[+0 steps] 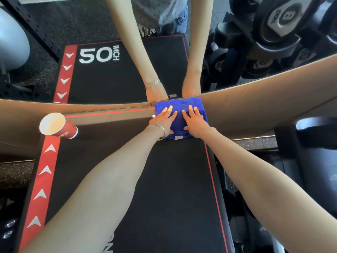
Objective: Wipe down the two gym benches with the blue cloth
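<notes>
Both arms outstretched; left hand (162,119) and right hand (194,121) press flat, fingers straight, side by side on cloth (180,106) at bench (164,179) far end

In the mirror (102,83), on the reflected bench pad, "50" is read in large white numerals, w/ "INCH" set sideways beside it in smaller caps. On the bench (164,189) itself, only pt. of some white lettering is seen at the bottom edge, cut off & not legible. White arrowheads are printed in a row along the red stripe (46,170) on the pad's left side, & are repeated in the reflection. Small white print is carried on the red paper cup (63,129), too small to be read. A hexagonal emblem, approx. a "B", is shown on a dumbbell end cap (284,15) at upper right.
</notes>
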Available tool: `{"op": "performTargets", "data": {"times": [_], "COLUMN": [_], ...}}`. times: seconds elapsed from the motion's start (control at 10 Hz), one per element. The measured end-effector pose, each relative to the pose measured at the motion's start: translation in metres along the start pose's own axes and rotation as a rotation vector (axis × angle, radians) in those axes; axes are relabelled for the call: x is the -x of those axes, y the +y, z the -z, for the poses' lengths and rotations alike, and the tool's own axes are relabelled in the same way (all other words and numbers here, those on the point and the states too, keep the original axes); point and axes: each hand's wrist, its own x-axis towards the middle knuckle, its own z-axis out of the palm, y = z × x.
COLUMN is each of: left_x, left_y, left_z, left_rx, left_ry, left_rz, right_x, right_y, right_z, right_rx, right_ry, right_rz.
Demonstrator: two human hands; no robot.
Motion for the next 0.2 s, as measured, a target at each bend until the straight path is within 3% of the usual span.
{"op": "performTargets", "data": {"times": [0.2], "left_x": [0.0077], "left_y": [0.0081], "left_z": [0.0001], "left_rx": [-0.08], "left_ry": [0.081], "left_rz": [0.033], "right_x": [0.0011], "right_y": [0.0005], "right_z": [0.0012], "right_rx": [0.009], "right_ry": [0.022], "right_rz": [0.015]}}
